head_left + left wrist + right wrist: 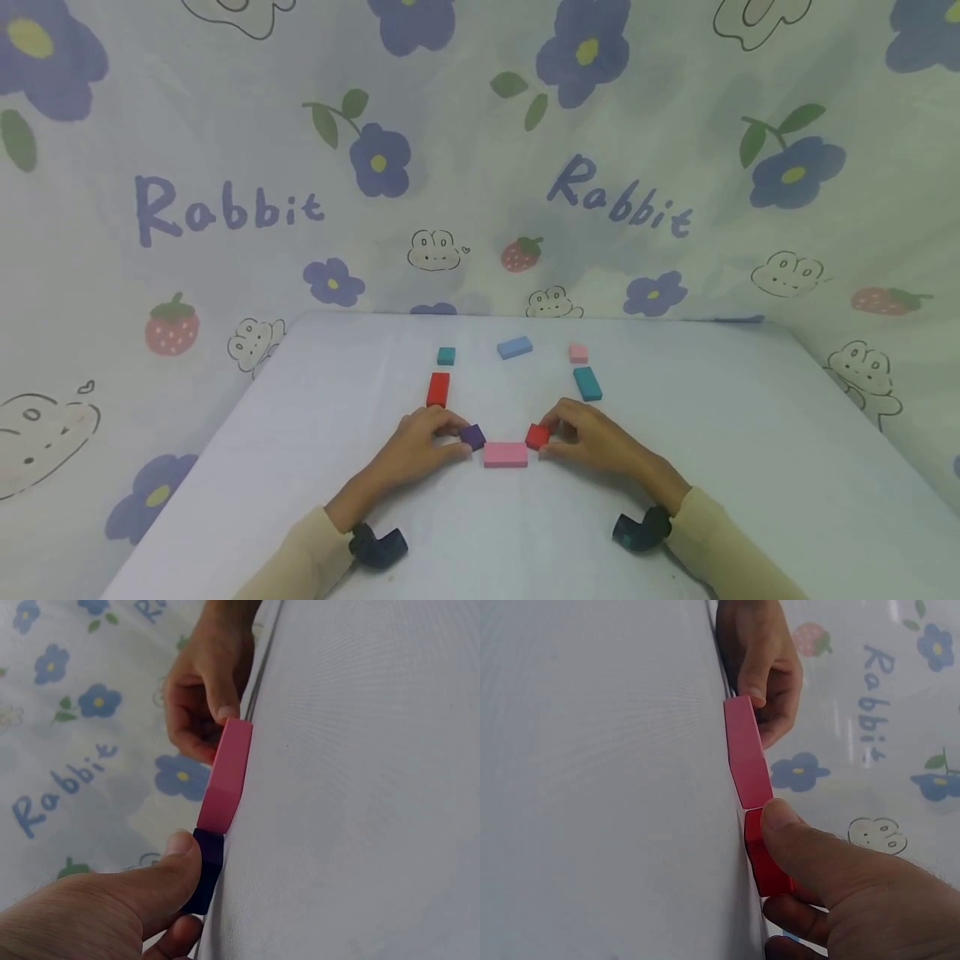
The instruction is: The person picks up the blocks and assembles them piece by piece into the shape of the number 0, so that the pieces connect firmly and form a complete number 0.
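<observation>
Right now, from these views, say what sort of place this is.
Probably an indoor tabletop booth, screened off: a white table, a flowered "Rabbit" cloth behind it and at both sides, and small blocks on top.

A pale cloth [465,183] (purple flowers [378,163], red strawberries [173,327]) hangs behind the white table [315,400]. It lines both sides, too.

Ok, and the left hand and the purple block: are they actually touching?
Touching. The left wrist view shows it: the left hand has its thumb directly against the purple block, with no gap between them.
</observation>
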Demonstrator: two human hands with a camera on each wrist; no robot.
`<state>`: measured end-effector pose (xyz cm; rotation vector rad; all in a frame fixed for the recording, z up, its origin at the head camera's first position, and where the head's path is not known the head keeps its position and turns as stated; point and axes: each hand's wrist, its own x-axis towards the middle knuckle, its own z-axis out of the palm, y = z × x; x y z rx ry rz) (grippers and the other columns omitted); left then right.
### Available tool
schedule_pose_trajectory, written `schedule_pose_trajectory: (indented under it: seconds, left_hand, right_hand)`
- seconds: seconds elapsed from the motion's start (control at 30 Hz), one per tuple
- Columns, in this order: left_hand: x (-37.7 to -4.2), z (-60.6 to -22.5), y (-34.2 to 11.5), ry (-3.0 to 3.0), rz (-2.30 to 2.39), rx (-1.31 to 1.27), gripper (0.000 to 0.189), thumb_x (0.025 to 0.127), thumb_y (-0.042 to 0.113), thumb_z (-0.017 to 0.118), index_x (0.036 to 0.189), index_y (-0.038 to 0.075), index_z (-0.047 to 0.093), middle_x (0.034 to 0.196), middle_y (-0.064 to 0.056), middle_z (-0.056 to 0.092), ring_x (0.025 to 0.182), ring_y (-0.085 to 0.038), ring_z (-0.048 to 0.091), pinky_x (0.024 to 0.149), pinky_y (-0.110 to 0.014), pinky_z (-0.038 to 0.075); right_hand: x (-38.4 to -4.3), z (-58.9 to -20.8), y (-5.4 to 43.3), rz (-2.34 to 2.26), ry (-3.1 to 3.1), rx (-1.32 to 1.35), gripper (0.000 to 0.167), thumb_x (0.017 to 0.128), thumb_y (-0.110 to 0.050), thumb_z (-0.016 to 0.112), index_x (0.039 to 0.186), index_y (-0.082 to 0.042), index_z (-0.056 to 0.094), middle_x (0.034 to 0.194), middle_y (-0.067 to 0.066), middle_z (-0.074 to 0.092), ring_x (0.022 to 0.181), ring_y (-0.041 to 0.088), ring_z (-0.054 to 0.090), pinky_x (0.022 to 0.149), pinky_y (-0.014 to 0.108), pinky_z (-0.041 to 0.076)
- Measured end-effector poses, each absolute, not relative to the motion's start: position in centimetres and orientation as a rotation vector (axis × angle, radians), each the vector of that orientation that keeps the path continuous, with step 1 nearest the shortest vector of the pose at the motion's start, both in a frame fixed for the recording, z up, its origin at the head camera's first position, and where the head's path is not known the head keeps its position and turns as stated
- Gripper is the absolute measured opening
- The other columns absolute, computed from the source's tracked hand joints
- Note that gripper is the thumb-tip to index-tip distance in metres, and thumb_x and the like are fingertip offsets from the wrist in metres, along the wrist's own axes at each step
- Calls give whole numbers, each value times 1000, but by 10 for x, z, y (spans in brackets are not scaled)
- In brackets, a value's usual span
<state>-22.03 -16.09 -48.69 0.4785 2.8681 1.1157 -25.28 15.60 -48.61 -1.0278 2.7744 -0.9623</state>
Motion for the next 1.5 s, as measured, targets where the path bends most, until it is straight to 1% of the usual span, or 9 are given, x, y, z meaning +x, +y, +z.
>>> schedule_pose_trajectory:
  seconds: [0.13,0.47,0.73,0.83,1.07,1.27,1.5]
  left_hand:
    - [-221,-486,-160,2877,1109,500,29,84,36,79,110,26,70,99,13,64,103,-11,57,96,-45,39]
    - [-220,-487,-160,2868,1100,459,30,84,36,79,111,27,70,100,13,64,104,-10,56,96,-46,40]
    - [-220,-486,-159,2855,1116,460,29,85,34,79,112,26,70,100,12,64,104,-11,56,96,-45,43]
    - [-220,-486,-159,2857,1114,459,29,85,35,79,112,26,70,100,12,64,104,-11,56,96,-46,42]
    - [-221,-487,-159,2862,1115,476,29,85,35,79,111,27,70,100,13,63,103,-10,55,94,-43,43]
    - [-221,-486,-160,2866,1104,475,30,83,35,80,110,26,70,99,13,63,103,-11,55,97,-46,40]
    - [-221,-487,-160,2876,1087,462,30,82,36,81,109,27,71,99,14,64,103,-10,56,99,-46,38]
  right_hand:
    - [-253,-486,156,-956,2786,-1013,31,83,-32,81,110,-23,68,93,-13,58,85,5,54,76,19,52]
    - [-253,-486,156,-949,2773,-1029,31,84,-31,80,112,-21,70,93,-11,60,83,4,54,75,18,53]
    - [-253,-487,156,-957,2788,-1069,31,84,-28,81,112,-20,70,90,-11,59,82,5,54,73,18,52]
    - [-254,-487,156,-964,2791,-1086,31,83,-28,82,111,-20,70,90,-12,58,81,4,53,72,18,51]
    - [-254,-486,156,-959,2777,-1045,31,84,-27,81,112,-20,70,91,-11,59,82,4,54,74,18,52]
    - [-254,-486,156,-955,2775,-1021,32,84,-27,81,113,-20,70,92,-11,59,83,6,54,74,18,52]
    - [-254,-486,156,-975,2770,-1030,32,84,-28,81,112,-20,70,91,-11,58,82,6,54,73,19,52]
